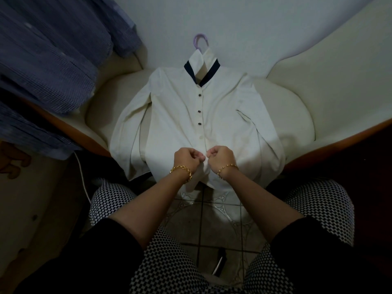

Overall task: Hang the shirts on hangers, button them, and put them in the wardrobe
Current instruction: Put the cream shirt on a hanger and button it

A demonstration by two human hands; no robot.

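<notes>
Fingers [199, 159] of left hand [186, 159] and right hand [221, 157] curled, pinching the front placket of the cream-white long-sleeved shirt with navy collar band [180, 115], low down, below three fastened dark buttons [199, 111]; button between them not visible. Shirt reads light, soft and floppy, prone to slide and crease, so grip placket edges for buttoning, lilac plastic hanger hook [200, 40] for carrying. It lies front up on the cream upholstered armchair seat [297, 115], long axis running away from the person, collar and hook at far end, hem drooping over near seat edge.
</notes>
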